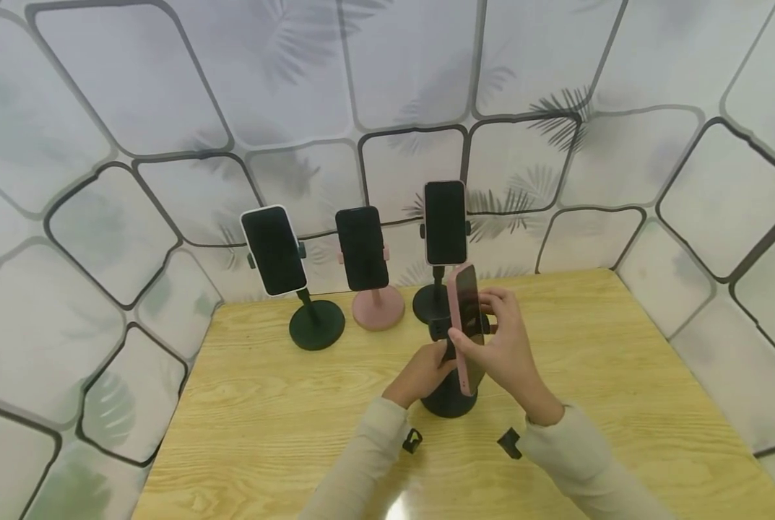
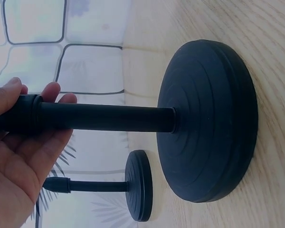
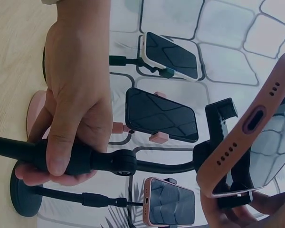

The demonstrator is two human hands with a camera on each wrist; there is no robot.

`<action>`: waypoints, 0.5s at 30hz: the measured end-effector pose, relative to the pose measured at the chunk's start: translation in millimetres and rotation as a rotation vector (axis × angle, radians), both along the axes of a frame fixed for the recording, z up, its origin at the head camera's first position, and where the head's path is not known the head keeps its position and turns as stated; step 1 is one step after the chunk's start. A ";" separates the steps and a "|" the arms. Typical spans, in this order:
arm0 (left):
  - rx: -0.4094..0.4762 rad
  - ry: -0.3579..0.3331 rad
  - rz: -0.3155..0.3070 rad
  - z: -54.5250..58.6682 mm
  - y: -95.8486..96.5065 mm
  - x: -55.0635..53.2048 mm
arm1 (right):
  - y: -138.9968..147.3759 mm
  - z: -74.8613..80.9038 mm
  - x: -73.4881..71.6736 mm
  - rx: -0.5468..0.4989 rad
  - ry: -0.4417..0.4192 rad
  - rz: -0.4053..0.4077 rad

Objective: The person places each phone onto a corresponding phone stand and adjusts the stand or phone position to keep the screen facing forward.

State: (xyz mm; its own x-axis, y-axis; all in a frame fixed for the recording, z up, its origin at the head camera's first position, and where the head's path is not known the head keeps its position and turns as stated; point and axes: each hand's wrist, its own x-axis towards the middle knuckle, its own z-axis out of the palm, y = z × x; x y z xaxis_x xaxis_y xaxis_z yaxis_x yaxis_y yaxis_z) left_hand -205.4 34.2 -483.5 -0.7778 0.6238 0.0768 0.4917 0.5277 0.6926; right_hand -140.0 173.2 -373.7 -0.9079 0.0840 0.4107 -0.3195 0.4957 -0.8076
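Observation:
In front of me my left hand (image 1: 425,374) grips the collar on the pole of a black phone stand (image 2: 206,123), whose round base rests on the table. My right hand (image 1: 505,348) holds a phone in a pink case (image 1: 455,303) at the stand's clamp (image 3: 217,124), thumb on one edge and fingers by the far side. The phone stands on edge to me, its screen facing right. In the right wrist view it lies at an angle across the clamp; whether the clamp grips it I cannot tell.
Behind are a dark green stand (image 1: 317,325) with a white-edged phone (image 1: 274,250), a pink stand (image 1: 378,309) with a dark phone (image 1: 362,248), and a black stand (image 1: 426,303) with a pink-edged phone (image 1: 445,222). A patterned backdrop (image 1: 413,79) borders the wooden table (image 1: 250,433).

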 end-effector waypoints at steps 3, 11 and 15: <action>-0.001 -0.003 -0.011 -0.5 -0.7 -1.2 | 0.2 0.8 0.3 0.042 -0.025 -0.016; 0.280 -0.090 0.037 12.7 -11.6 7.0 | -4.9 -0.8 -1.5 0.099 -0.045 -0.070; 0.645 -0.155 0.152 45.7 -17.4 22.5 | -6.5 -1.4 -1.9 0.109 -0.059 -0.104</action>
State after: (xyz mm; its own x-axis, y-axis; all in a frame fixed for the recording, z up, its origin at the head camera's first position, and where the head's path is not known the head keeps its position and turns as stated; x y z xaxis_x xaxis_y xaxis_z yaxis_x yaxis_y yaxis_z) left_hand -182.9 16.8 -437.8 -0.8853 0.3734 0.2773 0.3144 0.0412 0.9484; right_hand -141.9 166.7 -375.1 -0.9196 0.1362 0.3684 -0.2154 0.6094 -0.7631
